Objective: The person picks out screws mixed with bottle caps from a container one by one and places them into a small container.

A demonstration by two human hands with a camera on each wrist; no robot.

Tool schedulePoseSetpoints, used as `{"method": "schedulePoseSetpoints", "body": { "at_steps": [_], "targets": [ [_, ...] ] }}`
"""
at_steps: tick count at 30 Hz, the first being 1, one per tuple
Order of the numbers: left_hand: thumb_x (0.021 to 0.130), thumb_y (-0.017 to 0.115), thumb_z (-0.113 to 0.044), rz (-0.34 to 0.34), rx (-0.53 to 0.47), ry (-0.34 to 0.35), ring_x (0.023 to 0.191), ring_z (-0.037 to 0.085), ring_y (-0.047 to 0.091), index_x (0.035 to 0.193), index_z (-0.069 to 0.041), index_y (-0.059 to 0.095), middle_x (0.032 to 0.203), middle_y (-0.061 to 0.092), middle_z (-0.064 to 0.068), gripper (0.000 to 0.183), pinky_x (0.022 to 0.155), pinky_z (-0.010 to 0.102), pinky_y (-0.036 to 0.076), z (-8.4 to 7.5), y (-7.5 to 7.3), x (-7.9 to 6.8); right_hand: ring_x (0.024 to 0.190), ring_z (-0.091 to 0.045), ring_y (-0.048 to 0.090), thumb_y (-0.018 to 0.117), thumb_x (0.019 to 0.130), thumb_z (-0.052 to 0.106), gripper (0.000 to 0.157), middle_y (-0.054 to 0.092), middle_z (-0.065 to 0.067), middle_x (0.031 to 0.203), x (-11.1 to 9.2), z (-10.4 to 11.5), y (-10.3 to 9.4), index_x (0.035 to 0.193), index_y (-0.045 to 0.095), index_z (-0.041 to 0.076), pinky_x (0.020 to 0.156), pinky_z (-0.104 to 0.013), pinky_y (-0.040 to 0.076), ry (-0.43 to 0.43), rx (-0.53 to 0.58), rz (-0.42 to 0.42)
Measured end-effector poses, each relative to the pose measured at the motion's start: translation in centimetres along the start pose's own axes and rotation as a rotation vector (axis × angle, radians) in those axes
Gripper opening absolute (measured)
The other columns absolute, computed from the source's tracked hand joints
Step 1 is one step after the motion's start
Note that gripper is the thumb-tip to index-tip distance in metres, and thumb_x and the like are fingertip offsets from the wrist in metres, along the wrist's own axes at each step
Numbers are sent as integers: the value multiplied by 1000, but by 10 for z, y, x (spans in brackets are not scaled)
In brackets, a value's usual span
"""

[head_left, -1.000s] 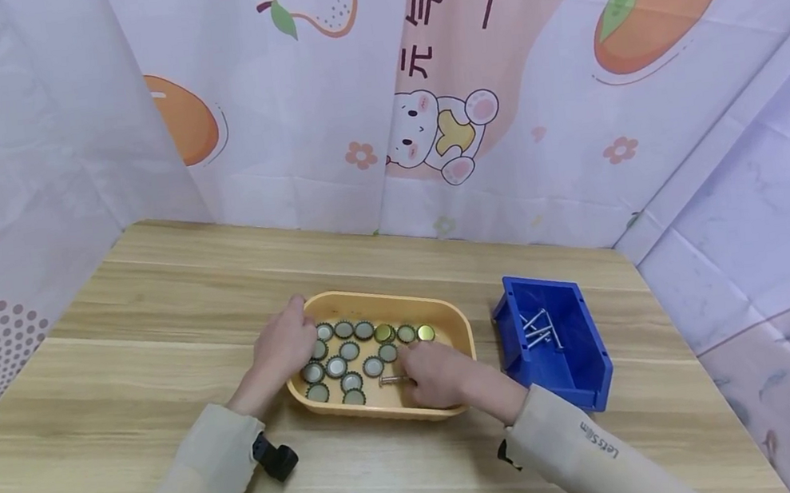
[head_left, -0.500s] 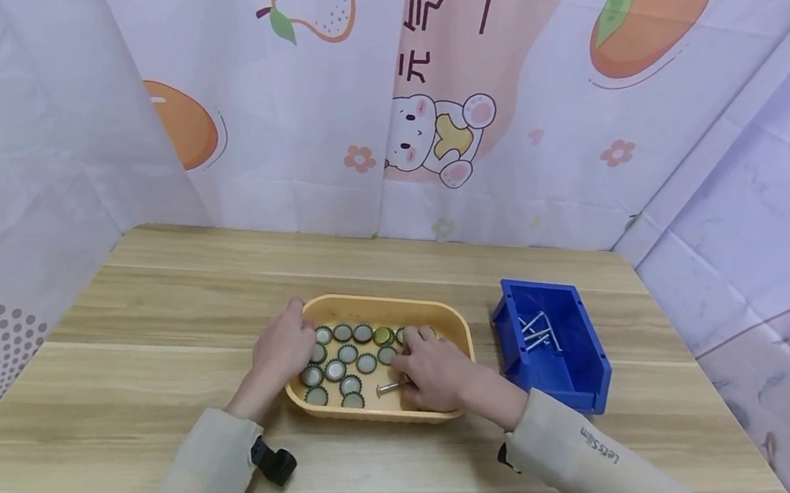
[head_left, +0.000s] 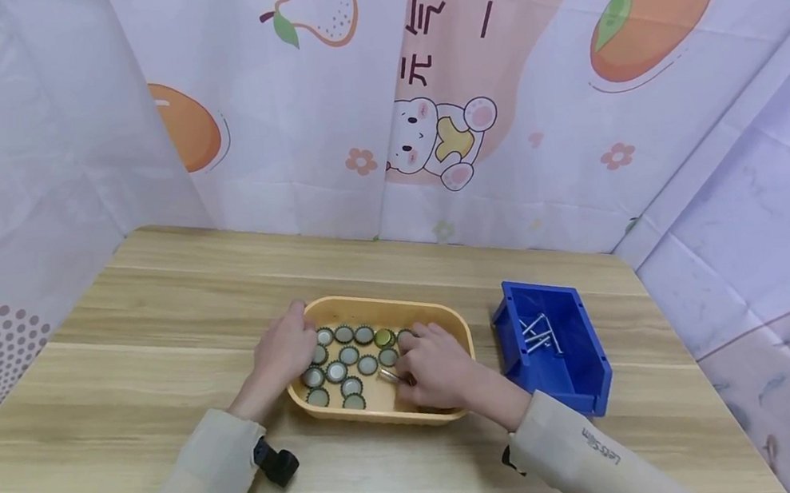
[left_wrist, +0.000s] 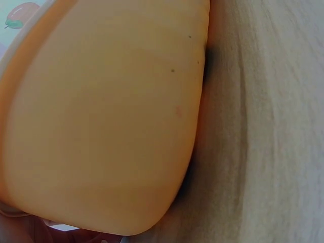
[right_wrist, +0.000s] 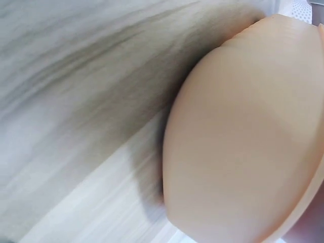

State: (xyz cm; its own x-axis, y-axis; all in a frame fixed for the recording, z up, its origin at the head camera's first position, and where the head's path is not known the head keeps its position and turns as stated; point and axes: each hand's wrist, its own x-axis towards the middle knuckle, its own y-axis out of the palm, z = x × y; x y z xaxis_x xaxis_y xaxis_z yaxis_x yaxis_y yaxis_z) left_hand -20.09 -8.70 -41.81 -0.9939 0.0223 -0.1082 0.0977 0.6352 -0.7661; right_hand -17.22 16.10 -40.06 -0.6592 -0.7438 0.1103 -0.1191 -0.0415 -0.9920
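Observation:
In the head view, a yellow plastic tray point(head_left: 355, 421) holds several bottle caps point(head_left: 349, 355), mostly with their pale insides up; one gold cap point(head_left: 384, 338) lies top up. My left hand point(head_left: 286, 349) grips the tray's left end at the rim. Inside the right half of the tray, my right hand point(head_left: 440, 368) pinches a silver screw point(head_left: 388, 375), whose near end sticks out left of the fingers and tilts upward. The rest of the screw is hidden by the hand. Both wrist views are mostly filled by the tray's outer wall point(left_wrist: 106, 116).
Right of the tray stands a blue open-front bin point(head_left: 573, 372) with several silver screws point(head_left: 538, 333) in it. Both rest on a wooden table point(head_left: 177, 301). A printed curtain point(head_left: 270, 155) hangs behind the table's back edge.
The screw lay flat in the tray a second ago; its visible end is now tilted up in my right fingers. My left hand and the blue bin have kept their places.

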Motion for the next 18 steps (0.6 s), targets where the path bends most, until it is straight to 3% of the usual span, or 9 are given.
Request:
{"method": "schedulePoseSetpoints", "body": {
  "at_steps": [2, 4, 8, 12, 18],
  "targets": [
    [98, 39, -21, 3, 4, -2, 70, 27, 56, 118, -5, 50, 89, 62, 15, 28, 55, 33, 39, -1, 1, 0, 72, -12, 41, 73, 75, 30, 13, 54, 8, 76, -1, -1, 1, 64, 69, 25, 64, -22, 25, -5, 28, -54],
    [98, 39, -21, 4, 5, -2, 69, 26, 56, 117, -5, 50, 88, 62, 15, 27, 54, 33, 39, -1, 1, 0, 72, -11, 43, 73, 78, 28, 9, 58, 8, 79, -1, -1, 1, 70, 74, 23, 65, -22, 29, 16, 90, -52],
    [98, 39, -21, 5, 6, -1, 68, 26, 55, 115, -5, 50, 85, 60, 13, 25, 54, 33, 39, 0, 1, 0, 72, -7, 50, 68, 87, 23, 10, 62, 8, 79, 0, -2, 0, 83, 75, 16, 66, -22, 42, 133, 329, 62],
    [98, 39, -20, 6, 8, 3, 67, 26, 55, 114, -5, 50, 83, 60, 13, 24, 53, 33, 39, -1, 0, 0, 69, -5, 53, 61, 95, 18, 10, 63, 5, 78, 1, -4, -1, 92, 67, 11, 64, -22, 45, 254, 562, 133],
    [98, 39, -20, 1, 13, 0, 67, 26, 55, 112, -6, 50, 83, 60, 13, 23, 54, 34, 38, -1, 0, -1, 65, -5, 55, 54, 100, 12, 11, 65, 0, 73, 2, -7, -2, 96, 62, 5, 61, -20, 45, 261, 721, 150]
  ]
}}
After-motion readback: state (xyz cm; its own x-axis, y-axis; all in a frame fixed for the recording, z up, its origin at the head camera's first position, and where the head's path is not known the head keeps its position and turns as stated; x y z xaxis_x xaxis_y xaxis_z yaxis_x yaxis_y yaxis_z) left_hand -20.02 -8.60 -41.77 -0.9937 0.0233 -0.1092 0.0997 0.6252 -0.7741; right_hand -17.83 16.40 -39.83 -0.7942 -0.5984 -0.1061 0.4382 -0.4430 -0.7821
